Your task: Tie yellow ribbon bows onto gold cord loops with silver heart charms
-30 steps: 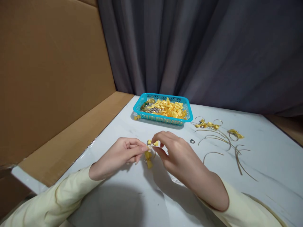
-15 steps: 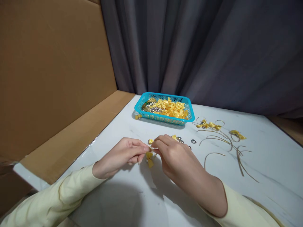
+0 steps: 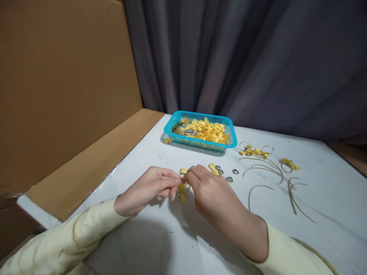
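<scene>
White tabletop (image 3: pixel 329 164) | yellow bow (image 3: pixel 182 195) between left grip (image 3: pixel 151 187), right grip (image 3: pixel 213 193) | both narrow, contents hidden

Bskt (image 3: pixel 200 141) glossy plast., bows (image 3: pixel 213 133) satiny cloth, discs (image 3: pixel 229 179) shiny metal

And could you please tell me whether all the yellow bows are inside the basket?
No, one yellow bow lies on the table beside the right hand, outside the basket.
</scene>
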Motion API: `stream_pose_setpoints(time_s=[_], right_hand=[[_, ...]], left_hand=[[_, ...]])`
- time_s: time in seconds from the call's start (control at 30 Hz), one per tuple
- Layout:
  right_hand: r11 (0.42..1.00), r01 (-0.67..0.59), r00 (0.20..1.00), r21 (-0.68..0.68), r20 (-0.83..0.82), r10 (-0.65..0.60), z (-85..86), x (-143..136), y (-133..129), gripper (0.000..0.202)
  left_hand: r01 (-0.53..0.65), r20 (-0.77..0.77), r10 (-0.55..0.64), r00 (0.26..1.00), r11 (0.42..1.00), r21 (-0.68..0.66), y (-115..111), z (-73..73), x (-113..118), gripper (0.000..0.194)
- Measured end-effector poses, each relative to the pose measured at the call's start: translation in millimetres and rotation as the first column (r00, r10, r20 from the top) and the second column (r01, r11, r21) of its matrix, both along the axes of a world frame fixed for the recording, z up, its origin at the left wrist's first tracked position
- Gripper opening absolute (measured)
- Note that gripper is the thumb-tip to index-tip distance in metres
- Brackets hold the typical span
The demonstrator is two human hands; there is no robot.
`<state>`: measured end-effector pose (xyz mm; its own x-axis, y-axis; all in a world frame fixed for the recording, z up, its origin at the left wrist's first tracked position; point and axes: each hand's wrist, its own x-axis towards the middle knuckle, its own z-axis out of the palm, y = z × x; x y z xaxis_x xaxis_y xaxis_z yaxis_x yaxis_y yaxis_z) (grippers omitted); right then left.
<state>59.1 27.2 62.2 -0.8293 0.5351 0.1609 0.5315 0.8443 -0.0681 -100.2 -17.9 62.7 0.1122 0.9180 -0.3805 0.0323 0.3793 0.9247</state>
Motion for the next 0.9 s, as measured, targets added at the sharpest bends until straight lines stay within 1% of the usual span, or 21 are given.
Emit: stream_pose_setpoints(time_s=[0.17, 0.27, 0.4, 0.5, 0.63, 0.7, 0.77, 0.8, 0.83, 0.87, 0.9], right_hand=[[0.999, 0.042, 0.999, 0.022, -0.024, -0.042, 1.8, 3, 5, 0.033], [0.997, 0.072, 0.997, 0.025, -0.018, -0.072, 6.0, 6, 8, 0.029], [0.993, 0.107, 0.994, -0.048, 0.037, -0.106, 12.6, 8, 11, 0.026], [0.985, 0.126, 0.991, -0.116, 0.062, -0.119, 16.2, 9, 12, 0.022], [0.973, 0.136, 0.990, -0.189, 0.050, -0.129, 20.1, 8, 10, 0.016], [0.968, 0.131, 0.991, -0.215, 0.023, -0.129, 21.1, 8, 9, 0.015], [0.956, 0.105, 0.994, -0.273, -0.001, -0.109, 20.6, 10, 10, 0.016], [0.945, 0.077, 0.997, -0.317, -0.007, -0.083, 19.8, 12, 13, 0.017], [0.928, 0.041, 0.999, -0.370, -0.009, -0.048, 18.8, 14, 17, 0.019], [0.902, 0.002, 1.000, -0.431, -0.006, -0.005, 17.6, 17, 22, 0.022], [0.868, -0.037, 0.999, -0.495, -0.006, 0.039, 16.6, 20, 28, 0.024]], left_hand=[[0.040, 0.047, -0.041, 0.998, 0.999, 0.007, 0, 2.4, -4, 0.025], [0.051, 0.084, -0.049, 0.995, 0.998, -0.023, 0, 4.2, -7, 0.027], [0.089, 0.139, -0.075, 0.987, 0.991, -0.095, 2, 3.8, -12, 0.025], [0.124, 0.187, -0.102, 0.977, 0.986, -0.109, 4, 2.0, -17, 0.027], [0.186, 0.239, -0.154, 0.959, 0.975, -0.119, 7, 0.7, -21, 0.026], [0.200, 0.239, -0.168, 0.956, 0.973, -0.117, 8, 1.3, -22, 0.025], [0.216, 0.192, -0.194, 0.962, 0.971, -0.098, 7, 2.3, -21, 0.026], [0.232, 0.135, -0.221, 0.966, 0.970, -0.074, 6, 2.7, -20, 0.025], [0.252, 0.046, -0.251, 0.967, 0.967, -0.033, 5, 2.7, -19, 0.025], [0.273, -0.079, -0.269, 0.960, 0.962, 0.035, 3, 2.0, -17, 0.025], [0.304, -0.231, -0.268, 0.935, 0.942, 0.140, 0, 0.6, -14, 0.025]])
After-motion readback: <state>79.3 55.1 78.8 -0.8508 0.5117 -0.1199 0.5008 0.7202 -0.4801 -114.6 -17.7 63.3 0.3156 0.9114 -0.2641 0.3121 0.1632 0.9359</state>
